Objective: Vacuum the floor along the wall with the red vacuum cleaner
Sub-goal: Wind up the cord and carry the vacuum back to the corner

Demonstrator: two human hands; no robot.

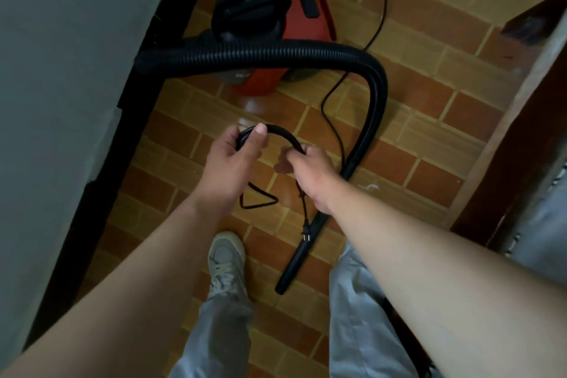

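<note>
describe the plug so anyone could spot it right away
Start at the red vacuum cleaner on the tiled floor and follow its thick ribbed hose down towards the right hand. Below that hand a thin cord hangs, and the plug ends it: small, black, the only thing with two bright metal prongs.

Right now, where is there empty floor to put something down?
Bare tiles lie right of the hose, up to the brown wooden frame. Another patch sits between the black skirting and the left hand. It is crowded inside the hose's curve, where the cord runs, and near the shoe by the tube.
</note>
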